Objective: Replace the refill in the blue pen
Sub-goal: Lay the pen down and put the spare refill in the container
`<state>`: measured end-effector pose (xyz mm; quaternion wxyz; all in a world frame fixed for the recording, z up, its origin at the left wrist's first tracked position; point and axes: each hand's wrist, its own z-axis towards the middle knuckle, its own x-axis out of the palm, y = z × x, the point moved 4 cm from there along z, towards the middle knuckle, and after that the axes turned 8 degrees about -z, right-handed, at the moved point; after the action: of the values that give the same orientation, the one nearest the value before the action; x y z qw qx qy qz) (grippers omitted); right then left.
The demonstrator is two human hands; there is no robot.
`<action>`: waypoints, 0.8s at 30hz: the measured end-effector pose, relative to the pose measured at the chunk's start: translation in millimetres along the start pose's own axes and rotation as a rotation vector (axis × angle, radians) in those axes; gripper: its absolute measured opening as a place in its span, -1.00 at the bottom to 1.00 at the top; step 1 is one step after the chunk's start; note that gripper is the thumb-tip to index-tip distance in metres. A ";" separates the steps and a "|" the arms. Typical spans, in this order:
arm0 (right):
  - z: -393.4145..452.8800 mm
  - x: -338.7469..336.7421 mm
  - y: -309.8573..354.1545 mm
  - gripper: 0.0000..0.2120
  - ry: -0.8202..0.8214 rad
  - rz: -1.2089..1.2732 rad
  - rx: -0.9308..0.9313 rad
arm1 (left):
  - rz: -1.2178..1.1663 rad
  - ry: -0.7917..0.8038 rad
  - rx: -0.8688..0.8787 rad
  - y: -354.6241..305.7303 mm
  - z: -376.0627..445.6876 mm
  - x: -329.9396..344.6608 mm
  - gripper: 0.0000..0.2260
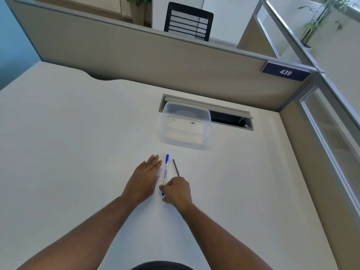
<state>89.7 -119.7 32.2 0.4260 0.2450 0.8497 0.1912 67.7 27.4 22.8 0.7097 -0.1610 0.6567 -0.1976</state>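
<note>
The blue pen (165, 171) lies on the white desk (78, 152), a white barrel with blue cap and blue end, pointing away from me. My right hand (176, 190) is curled over its near end, fingers closed around the barrel. A thin dark refill (176, 167) lies just right of the pen, its near end hidden under my right hand. My left hand (144, 179) rests flat on the desk left of the pen, fingers straight and together, touching nothing else.
A clear plastic box (186, 124) stands beyond the pen, partly over an open cable slot (229, 118) in the desk. A beige partition (136, 61) runs along the desk's far edge, with a glass panel on the right.
</note>
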 end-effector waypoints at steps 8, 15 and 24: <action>1.6 14.7 3.0 -0.77 0.024 -0.079 0.028 | 0.011 0.013 -0.165 16.3 -5.8 10.1 -0.49; 2.3 13.2 1.0 -0.71 0.039 -0.144 0.011 | 0.071 0.030 -0.194 28.9 -11.9 21.8 -0.38; 5.0 -41.6 -16.4 -0.79 -0.378 -0.177 -0.151 | 0.114 -0.046 -0.185 27.5 -14.4 22.1 -0.44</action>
<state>111.2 -156.4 46.9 0.6099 0.1684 0.7562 0.1670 56.6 40.9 -11.1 0.7167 -0.1928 0.6639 -0.0918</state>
